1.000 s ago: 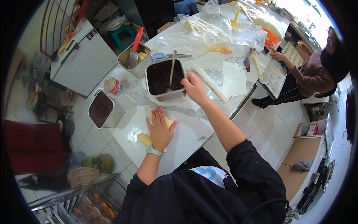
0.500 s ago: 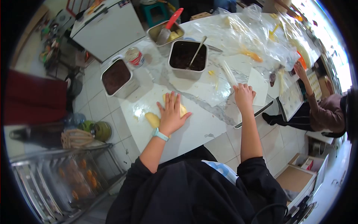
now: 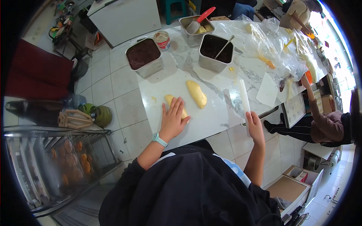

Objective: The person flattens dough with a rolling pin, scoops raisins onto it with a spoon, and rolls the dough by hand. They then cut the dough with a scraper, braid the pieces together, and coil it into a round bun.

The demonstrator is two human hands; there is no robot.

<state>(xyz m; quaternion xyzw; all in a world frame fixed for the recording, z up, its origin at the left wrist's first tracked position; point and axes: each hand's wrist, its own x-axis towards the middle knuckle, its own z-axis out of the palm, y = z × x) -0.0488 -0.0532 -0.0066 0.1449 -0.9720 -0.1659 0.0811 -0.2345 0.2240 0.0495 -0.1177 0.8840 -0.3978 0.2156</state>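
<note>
The left hand [image 3: 174, 119] is laid flat, with its fingers a little spread, on a piece of yellow dough [image 3: 184, 114] near the near left corner of the counter [image 3: 171, 133]. The near end of a long white rod [image 3: 243, 96] is held in the closed right hand [image 3: 255, 128] at the near edge, and the rod is pointed to the far side. Between the two hands, but farther from the near edge, a second dough piece [image 3: 196, 94] is seen, not touched by them. By the left edge, a metal tin [image 3: 150, 69] is filled with dark stuff, with a can [image 3: 162, 41] just beside it. A spoon [image 3: 225, 46] is leaned in a deep tin [image 3: 213, 64] of dark stuff, and a red-handled scoop [image 3: 203, 16] is set in a third tin [image 3: 191, 39] near the far edge. A white sheet [image 3: 267, 90] is laid near the right edge, close to clear plastic bags [image 3: 260, 41].
</note>
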